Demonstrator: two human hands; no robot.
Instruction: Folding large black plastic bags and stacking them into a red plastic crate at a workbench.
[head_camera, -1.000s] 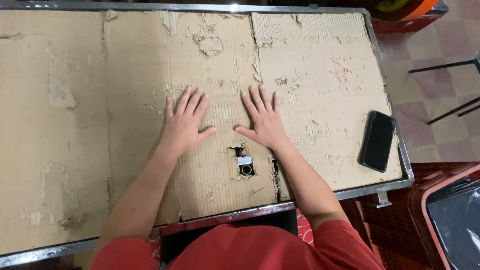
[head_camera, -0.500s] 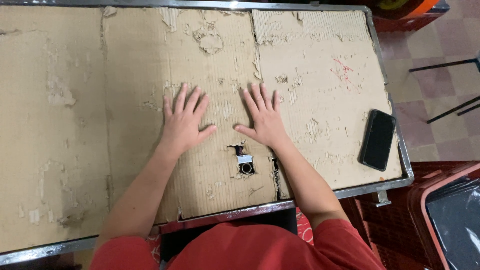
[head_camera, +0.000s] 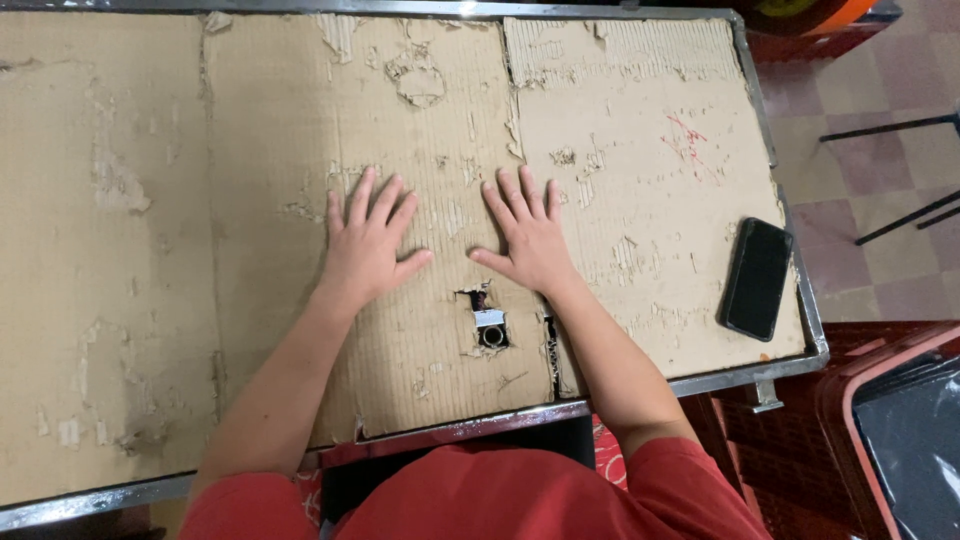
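Head view, the only one. We see both hands lying flat, palms down, on the worn cardboard sheet that covers the metal-edged table. The left hand has its fingers spread and grasps nothing; the right hand is likewise released, fingers fanned, thumb pointing inward toward the left thumb. The two hands sit near each other, not touching.

Just below the gap between the thumbs, nearer the body, we note a small torn hole in the cardboard, with a small metal fitting showing in it: a pale block above a dark round ring. Neither hand touches it; the right thumb is the closer one.

A black phone lies face up near the table's right edge, well apart from the right hand. A red-rimmed bin stands off the table's right corner.

Our judgement: this reads as a resting pose, hands pressed on the sheet with no object engaged. Any move onto the fitting would call for lifting a palm and drawing it back toward the body, fingertips curled for a small pinch.
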